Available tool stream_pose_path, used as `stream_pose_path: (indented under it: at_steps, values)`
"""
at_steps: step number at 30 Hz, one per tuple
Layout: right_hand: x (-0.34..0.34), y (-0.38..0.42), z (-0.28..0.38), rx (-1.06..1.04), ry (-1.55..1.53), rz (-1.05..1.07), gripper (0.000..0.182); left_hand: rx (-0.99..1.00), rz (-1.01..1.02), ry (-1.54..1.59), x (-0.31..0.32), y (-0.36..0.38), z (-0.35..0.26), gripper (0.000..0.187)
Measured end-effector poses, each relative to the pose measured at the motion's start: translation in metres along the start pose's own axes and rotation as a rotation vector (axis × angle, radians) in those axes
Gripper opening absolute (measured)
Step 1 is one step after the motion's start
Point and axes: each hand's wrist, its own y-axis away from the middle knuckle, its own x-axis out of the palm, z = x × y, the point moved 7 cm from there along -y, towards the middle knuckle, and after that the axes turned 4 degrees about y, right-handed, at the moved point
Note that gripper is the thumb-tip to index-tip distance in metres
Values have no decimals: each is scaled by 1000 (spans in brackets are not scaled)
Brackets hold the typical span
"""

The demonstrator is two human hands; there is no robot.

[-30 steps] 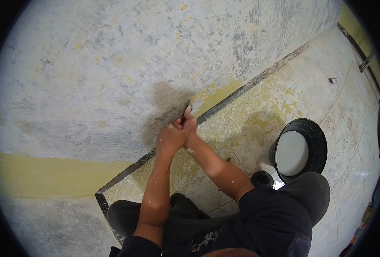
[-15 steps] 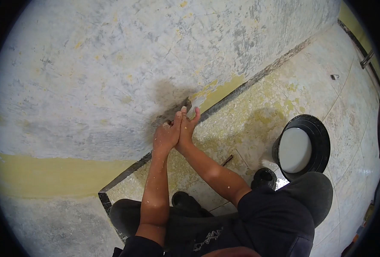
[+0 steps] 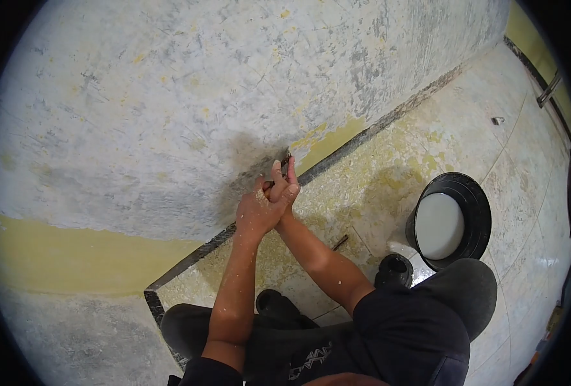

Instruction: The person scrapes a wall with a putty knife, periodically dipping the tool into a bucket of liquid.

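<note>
Nearest the body, the person's dark-clothed knees (image 3: 469,296) are bending on either side, and two dark shoes (image 3: 395,270) are showing between them. Just beyond the right knee a black bucket (image 3: 482,209) is standing upright on the floor (image 3: 517,167), holding a pale grey-white liquid (image 3: 439,225) whose surface is lying below the rim. A short dark stick (image 3: 341,242) is lying beside the right forearm.

Both arms are reaching forward, nearly straight, and meeting at the foot of the wall. The left hand (image 3: 256,209) is lapping over the lower part of the right hand (image 3: 284,183), pressing against it; I cannot tell what its own fingers are gripping. The right hand is pinching a dark scraper-like tool (image 3: 285,159), mostly hidden, between fingers lying along it. The tool's end is sitting at the wall, near the ragged edge of a yellow paint strip (image 3: 340,138) above the dark skirting (image 3: 189,262).

Half a second ago the right hand's outer digit was sticking out sideways; now it is lying close along the tool. The bucket is keeping its place.

Farther off, the scuffed wall (image 3: 169,116) is rising, and a small metallic piece (image 3: 498,120) is lying on the floor.
</note>
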Motion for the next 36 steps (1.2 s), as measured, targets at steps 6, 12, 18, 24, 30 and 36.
stream_pose_path:
  at_steps: [6, 12, 18, 24, 30, 36]
  values:
    - [-3, -7, 5, -17, 18, -29, 62, 17, 12, -168, 1, 7, -13, 84]
    - [-6, -22, 0, -77, 144, -70, 57, 10, 49, -131, 7, 1, -18, 71]
    - [-15, -34, 4, -66, -37, -56, 38, -11, 38, -112, 13, -6, -31, 57]
    - [-16, -38, 4, -81, -88, -66, 15, 5, -37, -141, 22, -4, -23, 61]
    - [-32, -35, -27, -18, 15, -12, 16, -69, 2, -112, 14, 8, -19, 59]
    - [-52, -93, 0, -215, 50, 163, 21, 58, 17, -46, 40, -13, -52, 54]
